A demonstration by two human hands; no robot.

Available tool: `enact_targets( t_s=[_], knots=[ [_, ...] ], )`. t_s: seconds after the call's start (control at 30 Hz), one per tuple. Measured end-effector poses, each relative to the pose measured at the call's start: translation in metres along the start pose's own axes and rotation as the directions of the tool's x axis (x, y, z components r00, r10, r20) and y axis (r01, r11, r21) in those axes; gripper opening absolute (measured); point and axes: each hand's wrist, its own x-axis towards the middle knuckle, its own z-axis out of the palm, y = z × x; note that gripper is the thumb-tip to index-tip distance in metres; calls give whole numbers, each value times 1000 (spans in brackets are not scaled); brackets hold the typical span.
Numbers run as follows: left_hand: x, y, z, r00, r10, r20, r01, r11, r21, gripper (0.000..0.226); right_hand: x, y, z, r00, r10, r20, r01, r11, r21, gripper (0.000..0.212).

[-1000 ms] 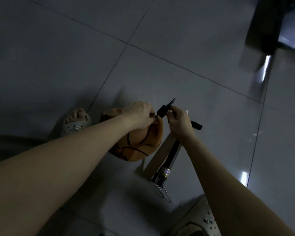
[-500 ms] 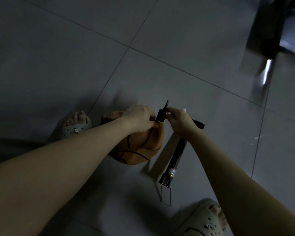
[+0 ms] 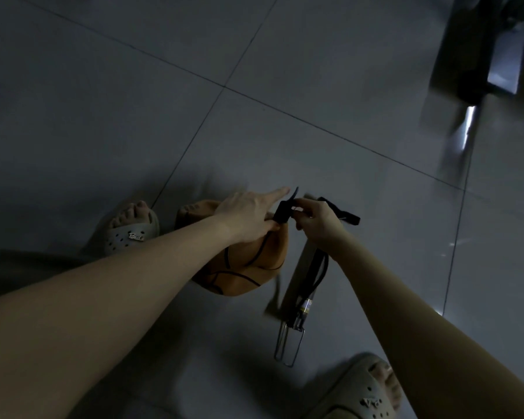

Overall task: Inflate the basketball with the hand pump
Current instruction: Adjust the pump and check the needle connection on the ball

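Fitting the pump's black nozzle [image 3: 282, 211] to the ball looks like the step in hand. The right hand [image 3: 315, 222] pinches the nozzle with curled fingertips, probably to steer it onto the valve. The left hand [image 3: 248, 216] rests on top of the basketball [image 3: 245, 267], likely pinning the soft, sagging ball so it cannot roll. Its forefinger lies straight and its thumb sits against the nozzle's base, but the other fingers are hidden, so I cannot tell whether it grips anything. The ball lies on the floor [image 3: 315, 116] under the left palm, just beside the right hand. The pump [image 3: 310, 276] runs back under the right wrist, kept near, I judge, by its hose [image 3: 325, 264]; pumping looks not yet begun
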Motion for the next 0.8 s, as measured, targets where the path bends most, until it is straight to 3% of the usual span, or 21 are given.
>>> enact_targets(
  t_s=[0.07,0.13,0.23,0.3,0.5,0.8],
  knots=[
    [0,1,0,1000,16,-16,-16,1000,-16,61,3,1,-5,997,73,38,-78,982,172,25],
    [-1,2,0,1000,12,-17,-12,999,-39,57,4,-4,-9,981,167,103,-191,929,317,37],
    [-1,3,1,1000,0,-28,-1,999,-44,55,9,-13,-11,944,309,117,-329,905,271,71],
    [-2,4,1,999,0,-43,-1,999,-33,56,14,-19,-12,916,381,124,-400,886,234,76],
    [-3,3,3,997,3,-72,-4,1000,-25,57,19,-20,-22,842,462,279,-535,784,315,58],
    [-5,-5,6,998,-3,-59,2,1000,-28,61,16,-8,-27,800,412,436,-596,634,494,40]
  ],
)
